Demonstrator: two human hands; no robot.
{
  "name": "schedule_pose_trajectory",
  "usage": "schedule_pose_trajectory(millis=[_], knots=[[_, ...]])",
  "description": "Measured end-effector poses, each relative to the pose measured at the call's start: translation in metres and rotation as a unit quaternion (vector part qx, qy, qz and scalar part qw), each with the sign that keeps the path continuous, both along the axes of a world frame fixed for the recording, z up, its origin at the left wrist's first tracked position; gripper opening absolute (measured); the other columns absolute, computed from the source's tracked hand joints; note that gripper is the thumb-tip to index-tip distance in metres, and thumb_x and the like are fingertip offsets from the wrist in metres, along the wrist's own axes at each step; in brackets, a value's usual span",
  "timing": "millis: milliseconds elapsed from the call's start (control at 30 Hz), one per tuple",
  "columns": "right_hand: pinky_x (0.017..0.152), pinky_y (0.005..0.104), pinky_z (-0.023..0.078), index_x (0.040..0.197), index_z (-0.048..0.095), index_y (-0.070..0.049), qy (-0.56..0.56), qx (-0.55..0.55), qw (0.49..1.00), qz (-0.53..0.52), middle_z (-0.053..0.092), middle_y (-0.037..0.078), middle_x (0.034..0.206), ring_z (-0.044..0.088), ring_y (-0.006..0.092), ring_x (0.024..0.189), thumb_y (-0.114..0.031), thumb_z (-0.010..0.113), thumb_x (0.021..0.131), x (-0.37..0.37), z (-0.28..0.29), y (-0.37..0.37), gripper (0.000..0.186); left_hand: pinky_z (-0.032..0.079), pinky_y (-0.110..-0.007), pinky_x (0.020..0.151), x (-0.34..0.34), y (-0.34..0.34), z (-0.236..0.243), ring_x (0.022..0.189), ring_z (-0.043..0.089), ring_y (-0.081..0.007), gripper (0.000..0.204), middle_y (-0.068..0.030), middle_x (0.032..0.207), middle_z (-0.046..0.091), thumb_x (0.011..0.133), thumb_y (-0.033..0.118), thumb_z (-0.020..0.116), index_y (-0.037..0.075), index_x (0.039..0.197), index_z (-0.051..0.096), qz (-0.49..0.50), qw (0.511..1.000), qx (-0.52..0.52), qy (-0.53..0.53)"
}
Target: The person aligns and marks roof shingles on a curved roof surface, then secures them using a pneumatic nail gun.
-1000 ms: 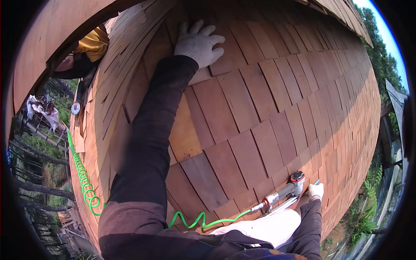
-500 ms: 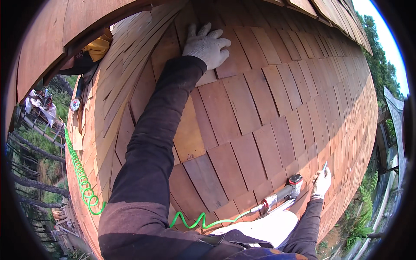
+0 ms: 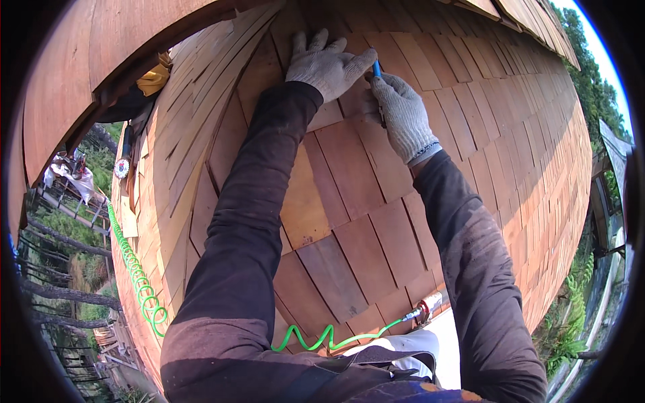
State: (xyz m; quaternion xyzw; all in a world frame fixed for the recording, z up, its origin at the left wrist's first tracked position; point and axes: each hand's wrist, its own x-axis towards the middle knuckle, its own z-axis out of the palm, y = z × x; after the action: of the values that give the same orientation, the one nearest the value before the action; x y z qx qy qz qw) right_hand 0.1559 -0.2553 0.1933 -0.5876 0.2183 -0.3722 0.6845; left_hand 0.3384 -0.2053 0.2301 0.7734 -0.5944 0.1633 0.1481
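Note:
My left hand [image 3: 324,67], in a pale knit glove, lies flat with its fingers spread on a wooden shingle [image 3: 327,115] near the top of the curved wall. To its right, my gloved right hand [image 3: 403,119] is closed around a slim blue pen-like tool [image 3: 376,67], which points upward. The tool's upper end is close to the left thumb; whether they touch I cannot tell. Something dark shows beside the right fingers, too blurred to name. Below both arms, a pneumatic nailer [image 3: 423,310] lies by my lap, mostly hidden by my right forearm.
A green coiled air hose [image 3: 138,272] runs down the left and across to the nailer. Overlapping shingles [image 3: 366,252] cover the curved surface. A wooden overhang [image 3: 60,87] arches at upper left. Beside it are a yellow cloth [image 3: 153,77] and a dark-handled tool [image 3: 123,158].
My right hand has swung up from the lower right, bringing the blue pen-like tool beside my left hand. The left hand stays on the shingles, and my right forearm now covers much of the nailer.

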Motion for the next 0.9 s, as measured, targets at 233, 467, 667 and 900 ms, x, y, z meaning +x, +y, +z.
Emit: schedule_pose_trajectory(millis=[233, 467, 667, 900], knots=[[0.069, 0.0293, 0.059, 0.13, 0.064, -0.001, 0.009, 0.006, 0.998, 0.057, 0.073, 0.007, 0.093, 0.07, 0.0148, 0.077, -0.032, 0.057, 0.11, 0.026, -0.006, 0.0, 0.038, 0.003, -0.055, 0.128, -0.012, -0.008, 0.0, 0.157, 0.028, -0.0326, 0.082, -0.0156, 0.157, 0.052, 0.1, 0.071, 0.036, 0.012, 0.153, 0.054, 0.079, 0.996, 0.0, -0.039], [0.089, 0.0425, 0.058, 0.131, 0.065, -0.001, 0.105, -0.379, 0.898, -0.196, 0.071, 0.017, 0.115, 0.071, 0.0292, 0.102, -0.032, 0.072, 0.096, 0.011, -0.024, 0.002, 0.047, 0.007, -0.056, 0.127, -0.015, -0.011, 0.004, 0.154, 0.033, -0.0365, 0.072, -0.0166, 0.147, 0.061, 0.101, 0.065, 0.038, 0.009, 0.137, 0.066, 0.033, 0.999, -0.026, 0.013], [0.124, 0.0534, 0.024, 0.153, 0.047, -0.004, 0.197, -0.576, 0.778, -0.156, 0.047, 0.023, 0.155, 0.039, 0.0458, 0.146, -0.05, 0.075, 0.086, 0.012, -0.047, 0.007, 0.086, 0.009, -0.059, 0.125, 0.002, -0.024, -0.012, 0.15, 0.038, -0.0384, 0.056, -0.0061, 0.137, 0.069, 0.105, 0.056, 0.034, 0.022, 0.122, 0.075, 0.045, 0.996, -0.072, -0.029], [0.124, 0.0548, 0.023, 0.151, 0.048, -0.003, 0.214, -0.572, 0.772, -0.177, 0.047, 0.024, 0.155, 0.039, 0.044, 0.145, -0.056, 0.072, 0.086, 0.012, -0.052, 0.011, 0.087, 0.022, -0.049, 0.125, 0.008, -0.012, 0.001, 0.141, 0.052, -0.0324, 0.065, -0.0088, 0.127, 0.074, 0.102, 0.061, 0.038, 0.011, 0.117, 0.076, -0.044, 0.989, -0.087, 0.116]])
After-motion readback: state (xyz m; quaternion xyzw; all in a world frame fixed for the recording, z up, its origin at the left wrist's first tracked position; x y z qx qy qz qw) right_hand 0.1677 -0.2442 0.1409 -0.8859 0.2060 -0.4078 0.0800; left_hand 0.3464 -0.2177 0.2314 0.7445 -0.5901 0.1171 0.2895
